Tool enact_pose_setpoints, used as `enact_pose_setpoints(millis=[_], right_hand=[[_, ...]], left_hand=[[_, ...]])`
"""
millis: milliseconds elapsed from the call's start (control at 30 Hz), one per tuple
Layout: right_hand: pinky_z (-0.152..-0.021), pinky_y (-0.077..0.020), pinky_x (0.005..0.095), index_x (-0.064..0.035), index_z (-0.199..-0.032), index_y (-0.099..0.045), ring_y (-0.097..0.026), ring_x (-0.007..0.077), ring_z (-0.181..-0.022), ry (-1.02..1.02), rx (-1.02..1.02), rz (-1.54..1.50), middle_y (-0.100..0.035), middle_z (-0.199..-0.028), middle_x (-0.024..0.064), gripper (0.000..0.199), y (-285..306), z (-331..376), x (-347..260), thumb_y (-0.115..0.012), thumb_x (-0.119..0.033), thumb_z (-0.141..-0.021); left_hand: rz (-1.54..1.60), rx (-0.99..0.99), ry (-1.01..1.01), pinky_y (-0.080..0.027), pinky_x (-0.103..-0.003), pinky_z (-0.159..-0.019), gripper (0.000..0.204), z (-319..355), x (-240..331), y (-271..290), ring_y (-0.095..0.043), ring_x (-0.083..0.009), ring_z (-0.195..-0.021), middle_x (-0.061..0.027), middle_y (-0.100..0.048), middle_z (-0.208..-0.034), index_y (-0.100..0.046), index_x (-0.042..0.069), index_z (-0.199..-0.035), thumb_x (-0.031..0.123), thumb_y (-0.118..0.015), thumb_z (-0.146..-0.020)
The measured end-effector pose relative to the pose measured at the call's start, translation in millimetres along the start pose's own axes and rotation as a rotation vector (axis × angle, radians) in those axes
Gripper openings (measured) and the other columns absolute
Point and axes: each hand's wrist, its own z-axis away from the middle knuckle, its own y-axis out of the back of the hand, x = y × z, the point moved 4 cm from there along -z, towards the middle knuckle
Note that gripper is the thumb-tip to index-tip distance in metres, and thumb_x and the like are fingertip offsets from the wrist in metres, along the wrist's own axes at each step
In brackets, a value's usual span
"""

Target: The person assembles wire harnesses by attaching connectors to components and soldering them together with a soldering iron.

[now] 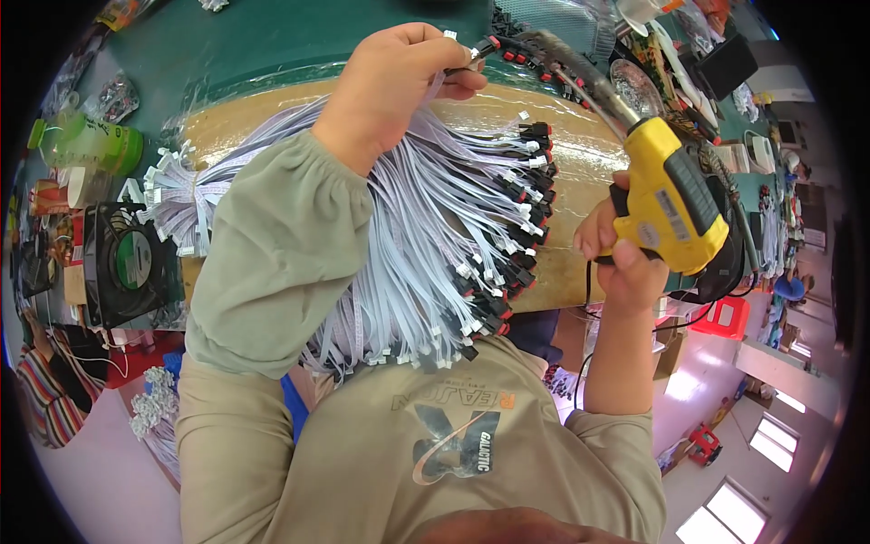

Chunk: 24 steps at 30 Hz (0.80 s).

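Observation:
My left hand (390, 82), bent at the wrist over the board, pinches the end of a cable. A small black and red connector (488, 45) sticks out past its fingertips. My right hand (625, 249) is wrapped around the grip of a yellow and black pistol-shaped tool (666, 190). The tool's metal barrel points up and left toward the connector. Below my left hand a large bundle of white flat cables (408, 218) fans out across the board and over its near edge. Many black and red connectors (536, 134) lie at its right ends; white plugs (177, 195) gather at the left.
A wooden board (580, 163) lies on the green tabletop (236, 45). At left stand a green bottle (100, 143) and a black fan (127, 258). Loose connectors and a clear textured box (566, 32) are at the back right. A black cord (587, 286) hangs below the tool.

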Motion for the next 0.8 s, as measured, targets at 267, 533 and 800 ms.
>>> enact_pose_setpoints(millis=[267,533,800], right_hand=[[-0.049,-0.0349,0.0262,0.0056,-0.124,-0.044,-0.043,0.0128,-0.052,-0.060,0.002,0.100,-0.044,-0.065,0.0021,0.065,-2.9,5.4,10.3,-0.074,-0.025,-0.077],[-0.049,-0.0339,0.0257,0.0045,-0.120,-0.045,-0.044,0.0132,-0.053,-0.132,0.002,0.100,-0.045,-0.065,0.0027,0.058,-1.2,3.1,16.3,-0.073,-0.021,-0.077],[-0.049,-0.0341,0.0256,0.0030,-0.114,-0.047,-0.044,0.0137,-0.054,-0.175,0.033,0.095,-0.046,-0.067,0.0038,0.052,-2.9,0.5,17.0,-0.074,-0.021,-0.077]], left_hand=[[0.045,-0.010,-0.011,-0.053,-0.031,-0.078,0.014,-1.0,0.2,0.1,-0.067,-0.0197,-0.080,-0.0068,-0.062,-0.079,-0.055,0.003,-0.074,0.009,-0.061,-0.085],[0.057,-0.007,-0.013,-0.054,-0.031,-0.078,0.014,-0.1,0.7,-0.7,-0.067,-0.0197,-0.080,-0.0062,-0.062,-0.077,-0.056,0.004,-0.074,0.009,-0.061,-0.085],[0.062,-0.010,-0.009,-0.054,-0.031,-0.078,0.013,-0.6,0.5,-0.4,-0.067,-0.0201,-0.080,-0.0074,-0.063,-0.079,-0.057,0.003,-0.075,0.009,-0.061,-0.085]])
